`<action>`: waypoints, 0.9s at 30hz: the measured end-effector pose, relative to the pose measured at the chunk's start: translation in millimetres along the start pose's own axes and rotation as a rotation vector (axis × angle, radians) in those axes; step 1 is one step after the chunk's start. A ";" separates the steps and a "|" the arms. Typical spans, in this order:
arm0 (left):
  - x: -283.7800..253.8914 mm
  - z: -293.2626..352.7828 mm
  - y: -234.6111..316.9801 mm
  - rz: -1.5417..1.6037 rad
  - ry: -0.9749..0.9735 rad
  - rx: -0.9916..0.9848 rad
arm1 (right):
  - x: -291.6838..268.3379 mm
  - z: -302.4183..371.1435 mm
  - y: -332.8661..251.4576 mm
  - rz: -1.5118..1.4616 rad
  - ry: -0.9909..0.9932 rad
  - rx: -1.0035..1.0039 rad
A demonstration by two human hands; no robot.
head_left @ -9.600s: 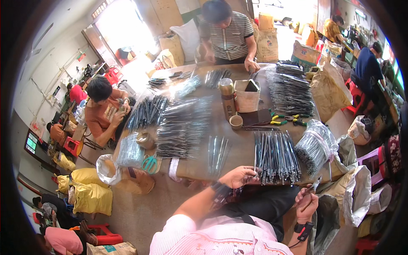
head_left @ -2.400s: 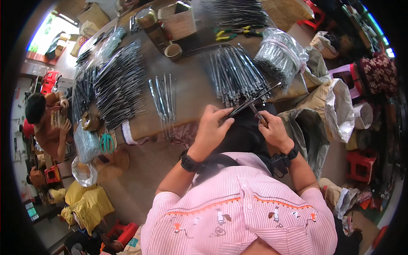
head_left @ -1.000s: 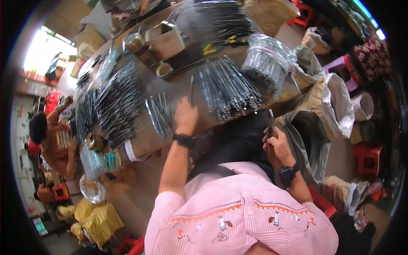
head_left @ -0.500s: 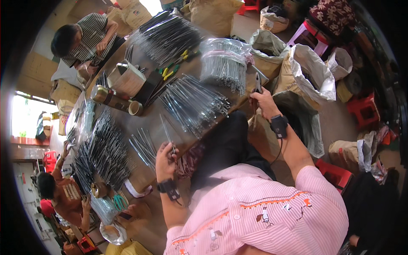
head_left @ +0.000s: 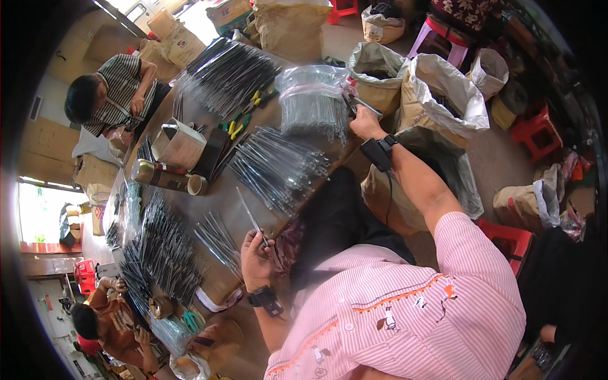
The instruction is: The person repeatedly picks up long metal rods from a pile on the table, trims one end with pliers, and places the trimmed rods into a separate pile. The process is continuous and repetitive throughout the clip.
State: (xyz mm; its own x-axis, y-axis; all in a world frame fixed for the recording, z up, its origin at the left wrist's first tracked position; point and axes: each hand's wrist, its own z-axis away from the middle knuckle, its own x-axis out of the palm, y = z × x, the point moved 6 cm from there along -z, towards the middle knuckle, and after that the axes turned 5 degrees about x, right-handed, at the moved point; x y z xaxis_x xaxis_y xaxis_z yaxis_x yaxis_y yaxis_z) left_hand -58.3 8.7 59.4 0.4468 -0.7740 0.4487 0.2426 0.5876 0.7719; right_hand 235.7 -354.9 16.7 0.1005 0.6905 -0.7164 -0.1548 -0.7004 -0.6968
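- Here, the person's left hand (head_left: 256, 259) has its fingers pinched together on the end of a thin metal strip (head_left: 247, 211), which sticks up and away, over the near edge of the table (head_left: 218, 197).
- The right hand (head_left: 367, 123) is reached far out, with its fingers curled around a grey tool (head_left: 349, 103). I can't tell if the tool's tips are apart or together.
- That hand is right by a big bundle (head_left: 310, 111) of thin strips wrapped in clear plastic, at the table's right side.
- Between the two hands, a loose pile (head_left: 278, 168) of shiny strips is fanned out on the table.
- A small row (head_left: 218, 239) of strips is just left of the left hand, and a big dark heap (head_left: 168, 244) is past it.
- Farther back, I see a brown flask (head_left: 155, 174) on its side in my view, a little cup (head_left: 197, 185) next to it, and a white box (head_left: 179, 144).
- A person in a striped shirt (head_left: 132, 82) sits across the table.
- Big open sacks (head_left: 437, 95) stand on the right.
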 end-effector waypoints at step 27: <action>33.9 23.3 -11.9 -0.067 -0.083 0.003 | -16.8 121.3 -45.2 -1.183 -0.742 0.318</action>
State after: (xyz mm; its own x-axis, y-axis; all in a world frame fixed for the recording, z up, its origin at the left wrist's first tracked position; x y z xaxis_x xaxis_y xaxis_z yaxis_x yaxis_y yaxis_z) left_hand -66.0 -30.0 75.9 0.3566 -0.8286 0.4316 0.2669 0.5331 0.8029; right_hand 121.8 -312.9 64.7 -0.1889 0.8316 0.5222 -0.5634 0.3438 -0.7512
